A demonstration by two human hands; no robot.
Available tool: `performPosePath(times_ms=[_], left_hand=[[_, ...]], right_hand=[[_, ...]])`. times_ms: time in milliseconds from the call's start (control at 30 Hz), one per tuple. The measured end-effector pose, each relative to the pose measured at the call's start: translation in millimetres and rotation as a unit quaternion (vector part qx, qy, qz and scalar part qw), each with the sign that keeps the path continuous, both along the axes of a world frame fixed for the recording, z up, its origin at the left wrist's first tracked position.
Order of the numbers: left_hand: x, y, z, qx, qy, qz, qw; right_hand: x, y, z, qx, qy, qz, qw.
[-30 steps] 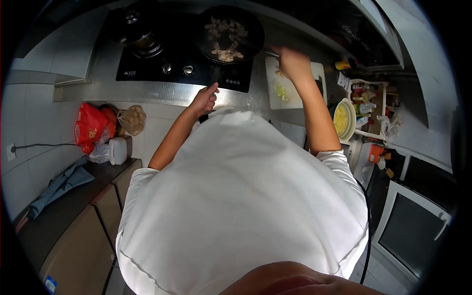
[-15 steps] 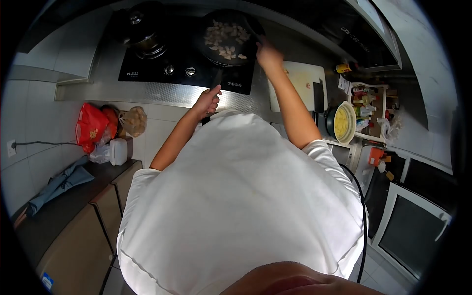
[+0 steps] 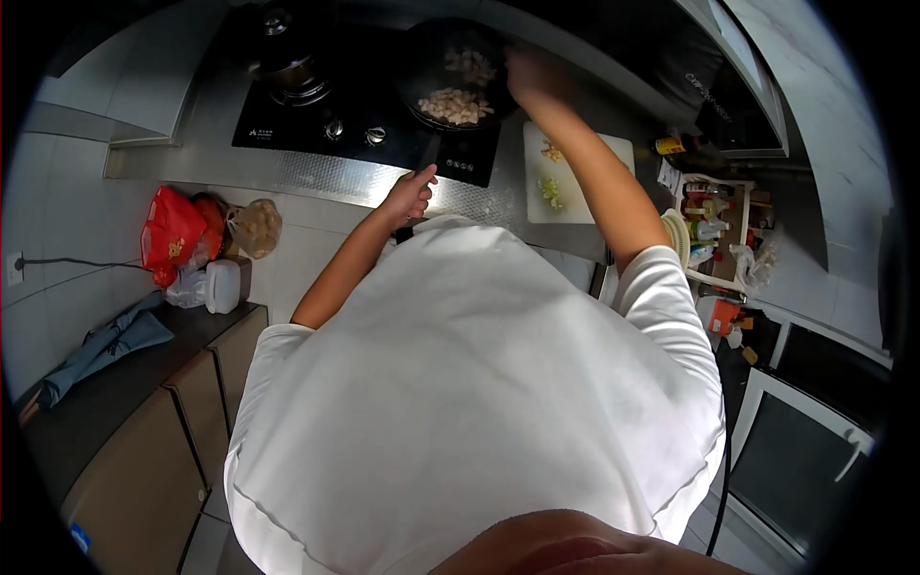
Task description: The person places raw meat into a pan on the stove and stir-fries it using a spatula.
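Observation:
A dark frying pan (image 3: 423,69) sits at the right of the black stove (image 3: 316,144). Pale cut pieces of meat (image 3: 454,106) lie in it, mostly heaped at the near side, with more pieces farther back. My left hand (image 3: 410,198) is closed round the pan handle (image 3: 431,151). At the pan's right rim, my right hand (image 3: 533,79) is smeared by motion. It appears closed on a dark, long utensil like a spatula, which barely shows against the pan.
Right of the stove lies a white cutting board (image 3: 585,209) with chopped greens (image 3: 550,192) and small yellowish bits (image 3: 551,151). A lidded pot (image 3: 287,72) stands on the left burner. Beyond my right arm are a pale colander (image 3: 678,235) and a bottle rack (image 3: 743,206).
My right hand has moved up and slightly right. The meat pieces have shifted into a nearer heap. My right arm now covers more of the board's right side and the colander. The left hand keeps its grip.

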State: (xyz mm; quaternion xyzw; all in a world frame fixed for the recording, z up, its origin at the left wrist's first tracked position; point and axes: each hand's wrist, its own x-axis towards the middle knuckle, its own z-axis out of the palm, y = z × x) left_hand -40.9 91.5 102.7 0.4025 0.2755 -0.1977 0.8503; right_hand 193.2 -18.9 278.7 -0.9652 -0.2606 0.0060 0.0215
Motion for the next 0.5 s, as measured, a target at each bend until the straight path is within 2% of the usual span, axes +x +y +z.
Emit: performPosePath(times_ms=[33, 67, 133, 233, 267, 333, 433, 500], left_hand=[[0, 0, -1, 0.003, 0.006, 0.001, 1.000], [1, 1, -1, 0.003, 0.005, 0.002, 1.000], [1, 2, 0, 0.005, 0.004, 0.004, 1.000], [-1, 2, -2, 0.000, 0.003, 0.008, 1.000], [-1, 2, -3, -0.002, 0.004, 0.010, 1.000], [0, 2, -4, -0.002, 0.005, 0.008, 1.000], [1, 3, -5, 0.003, 0.010, 0.006, 1.000], [-1, 4, -2, 0.008, 0.006, 0.007, 1.000]], right_hand=[[5, 7, -2, -0.052, -0.020, -0.018, 0.998], [9, 8, -12, -0.052, -0.020, -0.017, 0.998], [5, 11, -21, -0.142, -0.095, 0.141, 0.975], [3, 27, 2, -0.182, -0.093, 0.164, 0.965], [6, 30, 2, -0.183, -0.093, 0.167, 0.964], [22, 37, 0, -0.121, -0.217, 0.182, 0.951], [71, 37, -4, -0.104, -0.202, 0.178, 0.958], [107, 24, 7, -0.090, -0.120, 0.157, 0.976]])
